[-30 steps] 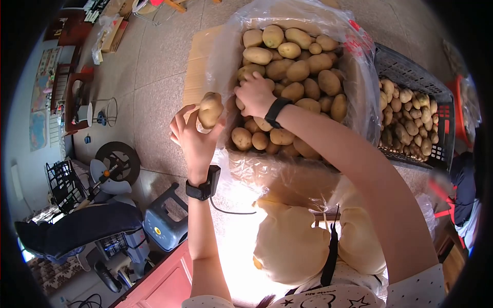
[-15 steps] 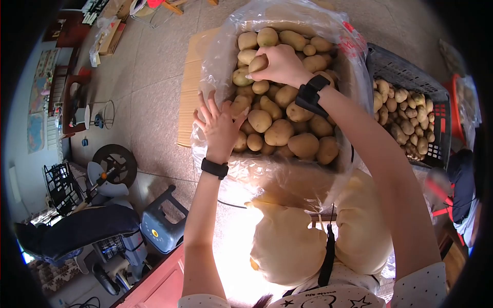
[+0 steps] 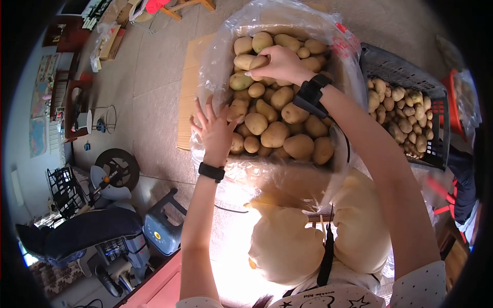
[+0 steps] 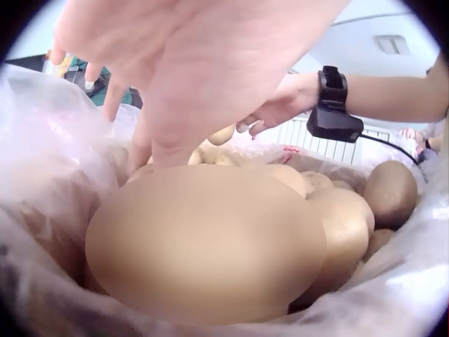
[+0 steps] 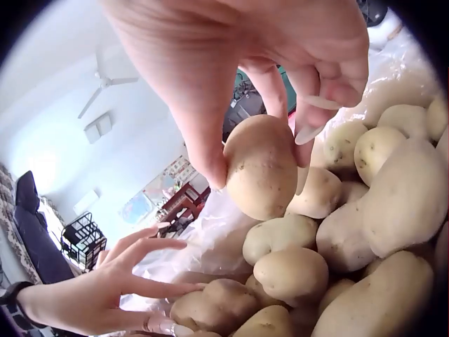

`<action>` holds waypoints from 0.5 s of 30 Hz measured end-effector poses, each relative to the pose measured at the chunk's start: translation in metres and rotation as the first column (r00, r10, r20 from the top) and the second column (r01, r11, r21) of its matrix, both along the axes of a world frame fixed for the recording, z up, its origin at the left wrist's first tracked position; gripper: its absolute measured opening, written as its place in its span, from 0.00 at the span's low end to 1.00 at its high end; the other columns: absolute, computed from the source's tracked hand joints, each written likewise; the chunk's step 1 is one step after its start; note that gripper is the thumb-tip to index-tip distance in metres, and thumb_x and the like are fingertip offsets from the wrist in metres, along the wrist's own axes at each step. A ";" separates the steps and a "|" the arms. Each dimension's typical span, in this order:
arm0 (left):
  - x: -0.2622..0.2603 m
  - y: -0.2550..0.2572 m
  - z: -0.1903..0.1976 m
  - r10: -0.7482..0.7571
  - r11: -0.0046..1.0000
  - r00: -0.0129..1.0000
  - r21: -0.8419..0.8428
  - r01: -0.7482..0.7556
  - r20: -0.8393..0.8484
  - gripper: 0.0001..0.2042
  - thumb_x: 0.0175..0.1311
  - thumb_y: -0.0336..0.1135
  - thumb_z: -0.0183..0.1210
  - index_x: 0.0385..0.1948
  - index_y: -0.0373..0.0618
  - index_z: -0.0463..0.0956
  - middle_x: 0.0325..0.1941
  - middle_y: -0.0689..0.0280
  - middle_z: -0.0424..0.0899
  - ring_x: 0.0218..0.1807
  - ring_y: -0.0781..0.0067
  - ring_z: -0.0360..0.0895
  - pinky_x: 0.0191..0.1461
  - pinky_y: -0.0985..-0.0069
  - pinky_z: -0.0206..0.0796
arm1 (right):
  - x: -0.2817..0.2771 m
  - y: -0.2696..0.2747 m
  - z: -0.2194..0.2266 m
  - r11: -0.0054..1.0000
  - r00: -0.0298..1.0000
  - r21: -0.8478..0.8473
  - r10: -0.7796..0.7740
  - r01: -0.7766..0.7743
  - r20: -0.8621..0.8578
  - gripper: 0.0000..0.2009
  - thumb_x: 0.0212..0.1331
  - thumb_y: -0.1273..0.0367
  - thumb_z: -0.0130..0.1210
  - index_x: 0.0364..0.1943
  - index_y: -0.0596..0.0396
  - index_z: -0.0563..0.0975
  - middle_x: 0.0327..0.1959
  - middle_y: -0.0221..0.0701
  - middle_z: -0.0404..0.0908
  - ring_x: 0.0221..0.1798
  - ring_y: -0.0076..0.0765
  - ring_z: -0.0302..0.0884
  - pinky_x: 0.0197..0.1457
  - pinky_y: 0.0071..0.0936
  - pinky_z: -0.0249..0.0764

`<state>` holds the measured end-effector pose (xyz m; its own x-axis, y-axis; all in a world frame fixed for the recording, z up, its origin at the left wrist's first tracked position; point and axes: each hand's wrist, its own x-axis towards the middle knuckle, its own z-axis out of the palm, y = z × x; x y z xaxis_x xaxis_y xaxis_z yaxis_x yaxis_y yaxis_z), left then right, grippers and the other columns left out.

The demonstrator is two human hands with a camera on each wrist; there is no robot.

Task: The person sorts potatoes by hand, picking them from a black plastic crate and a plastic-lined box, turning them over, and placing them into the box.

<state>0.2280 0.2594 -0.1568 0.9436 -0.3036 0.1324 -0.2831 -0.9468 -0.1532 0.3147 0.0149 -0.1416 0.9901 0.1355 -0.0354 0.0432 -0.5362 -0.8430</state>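
Observation:
A plastic-lined box (image 3: 345,51) is heaped with potatoes (image 3: 275,134). My right hand (image 3: 271,62) hovers over the far side of the heap and pinches one pale potato (image 3: 257,62) between thumb and fingers; in the right wrist view that potato (image 5: 261,168) hangs just above the pile. My left hand (image 3: 214,122) is at the heap's near-left edge with fingers spread, holding nothing and touching the potatoes there. In the left wrist view its palm (image 4: 182,77) hangs over a big potato (image 4: 210,246).
A black crate (image 3: 395,64) with smaller potatoes stands to the right of the box. Flat cardboard (image 3: 187,87) lies under the box's left side. A grey-blue stool (image 3: 162,226), a fan (image 3: 117,169) and a red cabinet edge (image 3: 159,285) are on the tiled floor at lower left.
One second ago my left hand held a potato up beside the box; now it is empty and spread on the heap. My right hand moved to the far side and took up a potato.

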 end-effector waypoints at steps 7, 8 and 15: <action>0.031 -0.041 0.032 -0.005 0.989 0.999 -0.149 0.011 0.045 0.16 0.62 0.51 0.62 0.43 0.51 0.82 0.54 0.64 0.77 0.61 0.56 0.65 0.59 0.52 0.54 | -0.015 -0.026 -0.018 0.989 0.992 0.081 -0.125 0.126 -0.027 0.31 0.36 0.41 0.70 0.17 0.60 0.76 0.16 0.31 0.75 0.23 0.31 0.73 0.28 0.31 0.68; 0.039 -0.049 0.030 -0.028 0.996 0.999 -0.085 0.027 -0.016 0.17 0.62 0.52 0.62 0.42 0.50 0.82 0.49 0.64 0.80 0.56 0.58 0.69 0.58 0.54 0.55 | -0.021 -0.030 -0.015 0.987 0.986 0.051 -0.149 0.153 -0.071 0.31 0.36 0.41 0.69 0.16 0.59 0.76 0.15 0.30 0.73 0.21 0.31 0.72 0.26 0.32 0.66; 0.071 -0.085 -0.006 -0.144 0.958 0.977 0.227 0.177 -0.158 0.25 0.58 0.63 0.59 0.32 0.48 0.84 0.39 0.64 0.83 0.52 0.65 0.71 0.57 0.62 0.53 | -0.024 -0.041 -0.020 0.963 0.967 0.112 -0.235 0.246 -0.100 0.36 0.38 0.35 0.65 0.14 0.61 0.76 0.16 0.33 0.78 0.24 0.34 0.78 0.30 0.32 0.71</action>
